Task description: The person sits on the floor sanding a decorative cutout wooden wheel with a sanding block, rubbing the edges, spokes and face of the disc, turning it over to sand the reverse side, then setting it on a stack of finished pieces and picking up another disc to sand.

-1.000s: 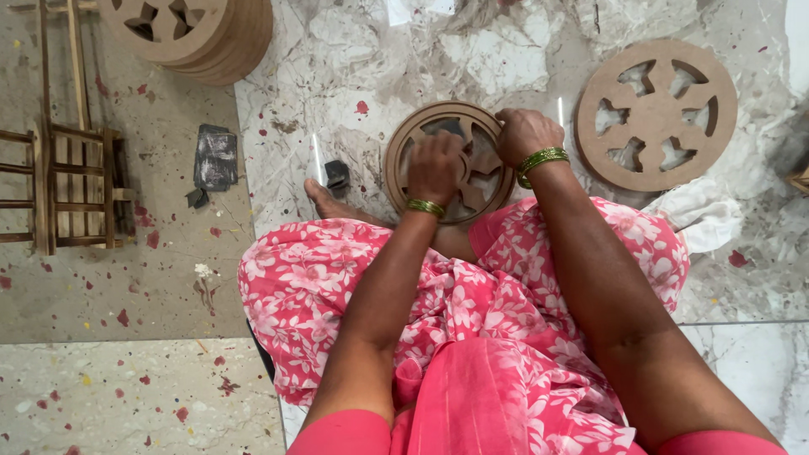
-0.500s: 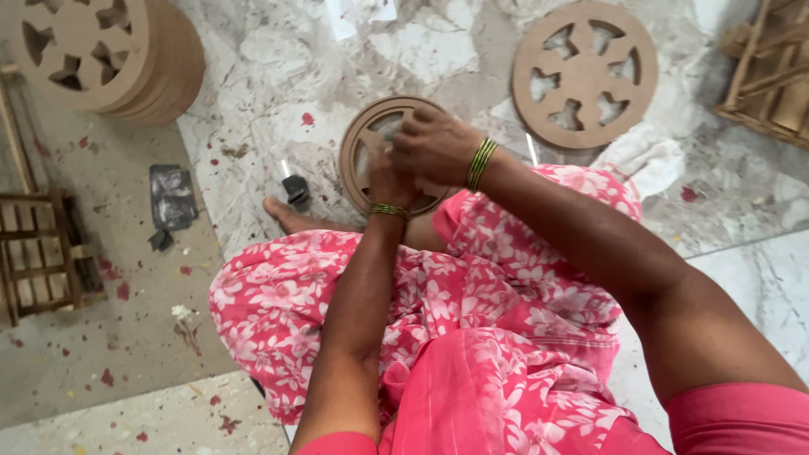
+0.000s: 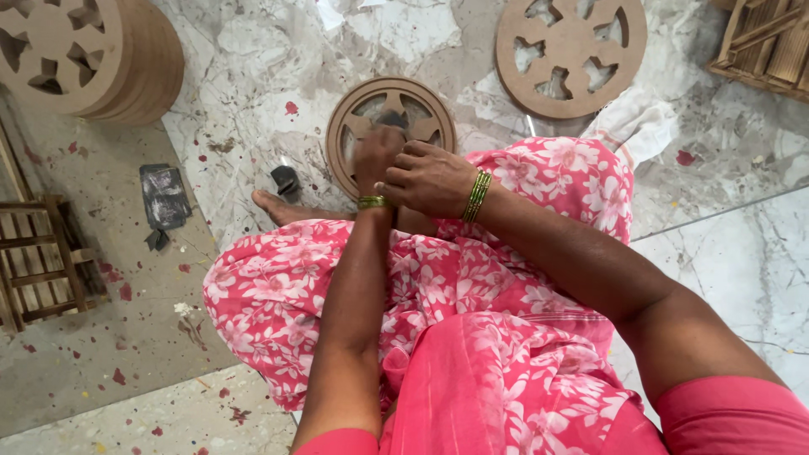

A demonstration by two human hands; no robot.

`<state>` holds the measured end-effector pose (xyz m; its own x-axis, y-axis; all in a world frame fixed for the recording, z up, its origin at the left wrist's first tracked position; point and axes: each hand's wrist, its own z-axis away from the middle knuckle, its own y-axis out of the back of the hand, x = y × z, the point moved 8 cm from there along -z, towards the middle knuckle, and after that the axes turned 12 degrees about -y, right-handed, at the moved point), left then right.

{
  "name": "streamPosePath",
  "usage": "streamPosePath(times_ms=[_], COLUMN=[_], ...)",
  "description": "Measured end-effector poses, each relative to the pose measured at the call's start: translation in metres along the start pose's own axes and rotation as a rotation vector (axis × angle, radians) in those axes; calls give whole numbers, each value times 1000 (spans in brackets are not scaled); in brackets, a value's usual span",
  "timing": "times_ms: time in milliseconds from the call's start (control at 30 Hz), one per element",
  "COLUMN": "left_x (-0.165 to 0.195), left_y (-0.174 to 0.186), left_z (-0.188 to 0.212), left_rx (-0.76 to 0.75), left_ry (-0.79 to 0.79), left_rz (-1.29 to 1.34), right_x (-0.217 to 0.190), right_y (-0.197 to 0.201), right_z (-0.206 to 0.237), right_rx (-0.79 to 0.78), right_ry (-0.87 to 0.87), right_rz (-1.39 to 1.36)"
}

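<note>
Wooden wheel [image 3: 390,108] under two hands [image 3: 404,168]

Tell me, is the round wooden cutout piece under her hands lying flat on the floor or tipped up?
Flat. The round wooden cutout piece shows its whole circular face to the camera on the marble floor, with both hands over its near edge.

A wooden wheel [image 3: 390,126] is lying flat on the floor [image 3: 270,76] just ahead of the person's lap. The left hand [image 3: 377,156] is resting on its near edge, with the right hand [image 3: 430,179] touching it from the right. A second wheel [image 3: 570,52] is lying farther right. A stack of wheels [image 3: 93,55] is sitting far left, above a wooden frame [image 3: 38,261]. A sandpaper scrap [image 3: 163,198] is lying between them.
</note>
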<state>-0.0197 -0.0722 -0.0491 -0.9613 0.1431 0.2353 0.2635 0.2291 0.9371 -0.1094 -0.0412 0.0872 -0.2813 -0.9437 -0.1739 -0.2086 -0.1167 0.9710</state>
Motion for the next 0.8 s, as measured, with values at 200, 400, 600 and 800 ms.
streamPosePath(times_ms=[200, 400, 600, 800], left_x=[-28, 12, -23, 12], left_y=[-2, -20, 11, -2], left_z=[0, 2, 2, -3], left_rx=[21, 65, 79, 44], left_ry=[165, -101, 209, 87], left_rz=[43, 412, -33, 380], right_x=[8, 19, 38, 62], right_y=[-22, -20, -20, -16], right_z=[-1, -5, -1, -4], right_rx=[-73, 10, 1, 95], right_ry=[-64, -95, -182, -291], right_rz=[-69, -116, -183, -341])
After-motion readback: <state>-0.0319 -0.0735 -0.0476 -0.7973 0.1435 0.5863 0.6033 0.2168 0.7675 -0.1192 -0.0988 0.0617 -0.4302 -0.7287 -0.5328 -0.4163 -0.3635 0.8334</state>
